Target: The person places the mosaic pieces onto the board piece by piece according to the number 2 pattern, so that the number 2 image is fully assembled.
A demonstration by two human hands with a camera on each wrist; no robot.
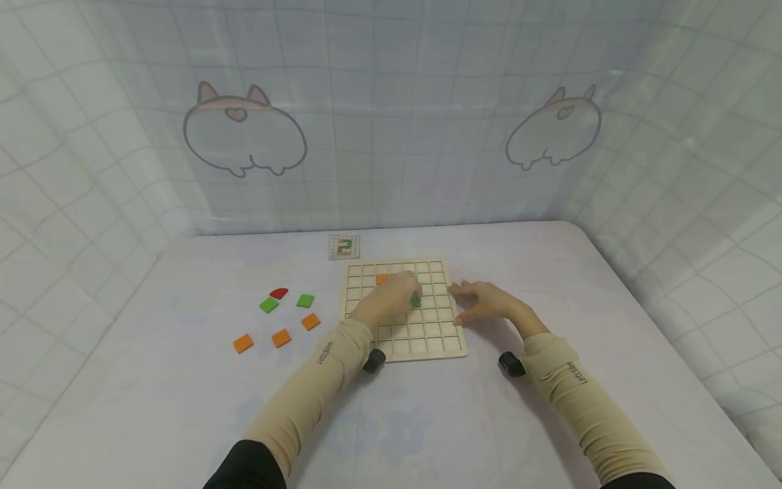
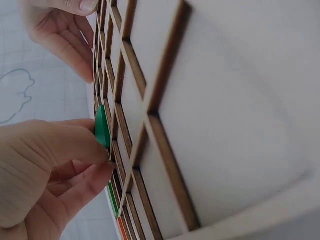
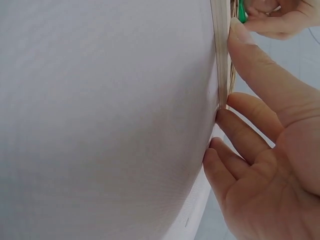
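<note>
A pale wooden grid board [image 1: 455, 354] lies on the white-covered table. Over its middle cells, my left hand [image 1: 393, 297] pinches a dark green piece [image 2: 102, 127] between thumb and fingers, right at the grid ridges. An orange tile [image 1: 381, 278] sits in an upper cell, and a green tile [image 2: 113, 201] lies in the grid beside it in the left wrist view. At the board's right edge my right hand [image 1: 489, 302] has its fingers spread, with thumb and fingertips touching the rim [image 3: 221, 55].
Left of the board lie loose tiles: several orange ones, one at the front [image 1: 243, 343], two green [image 1: 305, 301], and a red rounded piece [image 1: 278, 293]. A small card [image 1: 344, 247] with a coloured grid pattern lies behind the board. Patterned curtains [image 1: 391, 136] surround the table.
</note>
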